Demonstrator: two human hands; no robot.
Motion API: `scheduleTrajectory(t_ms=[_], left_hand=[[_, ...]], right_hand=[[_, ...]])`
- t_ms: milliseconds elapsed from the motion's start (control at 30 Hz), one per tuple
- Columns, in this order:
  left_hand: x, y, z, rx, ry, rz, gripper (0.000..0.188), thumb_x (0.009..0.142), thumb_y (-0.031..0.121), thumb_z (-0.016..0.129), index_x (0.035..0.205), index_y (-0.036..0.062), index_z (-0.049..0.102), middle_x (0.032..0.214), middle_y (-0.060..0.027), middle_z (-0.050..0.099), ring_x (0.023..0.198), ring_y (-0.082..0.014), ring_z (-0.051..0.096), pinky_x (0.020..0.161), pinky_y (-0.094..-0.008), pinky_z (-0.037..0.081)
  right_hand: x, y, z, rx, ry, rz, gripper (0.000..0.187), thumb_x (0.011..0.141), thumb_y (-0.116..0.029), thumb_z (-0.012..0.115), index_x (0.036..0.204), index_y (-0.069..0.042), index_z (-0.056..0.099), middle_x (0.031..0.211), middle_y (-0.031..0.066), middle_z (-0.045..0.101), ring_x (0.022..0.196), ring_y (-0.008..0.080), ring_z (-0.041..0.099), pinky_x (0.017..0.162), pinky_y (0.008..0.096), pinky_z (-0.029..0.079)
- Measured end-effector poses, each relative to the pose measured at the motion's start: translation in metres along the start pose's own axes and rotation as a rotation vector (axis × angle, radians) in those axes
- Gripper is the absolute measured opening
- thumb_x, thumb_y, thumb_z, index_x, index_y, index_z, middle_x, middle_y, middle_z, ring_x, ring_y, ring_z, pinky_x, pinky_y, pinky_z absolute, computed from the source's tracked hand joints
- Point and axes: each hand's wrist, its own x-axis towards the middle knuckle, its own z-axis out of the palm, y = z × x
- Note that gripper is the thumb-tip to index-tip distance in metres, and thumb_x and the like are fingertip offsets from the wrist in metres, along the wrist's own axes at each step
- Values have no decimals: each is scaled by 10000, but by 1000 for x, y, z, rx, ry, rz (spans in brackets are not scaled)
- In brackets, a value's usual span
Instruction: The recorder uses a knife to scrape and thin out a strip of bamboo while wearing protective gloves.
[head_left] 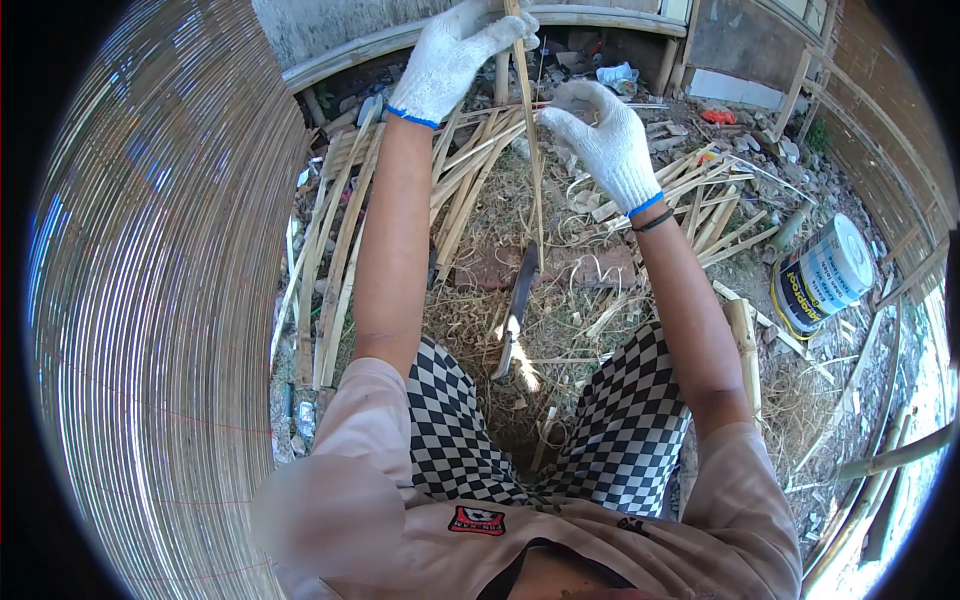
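My left hand (443, 65), in a white knit glove with a blue cuff, is stretched far forward. Its fingers are closed round the upper part of a long, narrow bamboo strip (530, 130). The strip stands steeply, its lower end by a reddish brick slab (600, 267). Just right of the strip is my right hand (610, 140), gloved the same way. Its thumb and fingers curve apart, and I see nothing between them. A dark-bladed knife (521, 285) lies across the slab beside the strip's foot, handle toward me.
Split bamboo strips (345, 240) lie in piles to the left, with more strips (715, 205) to the right. Curly shavings cover the ground between my checkered trouser legs. A paint bucket (822, 275) lies tilted at right. A slatted bamboo screen (170, 300) rises along the left.
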Motion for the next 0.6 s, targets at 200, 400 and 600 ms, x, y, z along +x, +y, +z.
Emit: scheduleTrajectory(t_ms=[200, 400, 600], left_hand=[[4, -5, 3, -15, 16, 3, 225, 970, 101, 619, 1157, -21, 591, 1000, -71, 658, 925, -160, 639, 870, -310, 520], [5, -10, 0, 87, 95, 25, 209, 971, 109, 622, 1123, -33, 612, 1002, -92, 678, 907, -163, 650, 859, -313, 531], [4, -35, -17, -189, 204, -76, 289, 1011, 145, 563, 1233, -37, 524, 990, -103, 652, 871, -211, 674, 803, -375, 584]], right_hand=[[-1, 8, 17, -86, -34, -39, 308, 861, -280, 754, 1054, -45, 705, 961, 83, 725, 821, 152, 680, 785, 314, 545], [1, 12, 10, 87, -73, 87, 141, 966, -181, 637, 955, -41, 656, 863, 81, 719, 686, 159, 702, 574, 260, 560], [0, 46, -11, 491, -43, 338, 149, 998, -196, 599, 918, -71, 616, 779, 48, 674, 576, 155, 661, 502, 271, 525]])
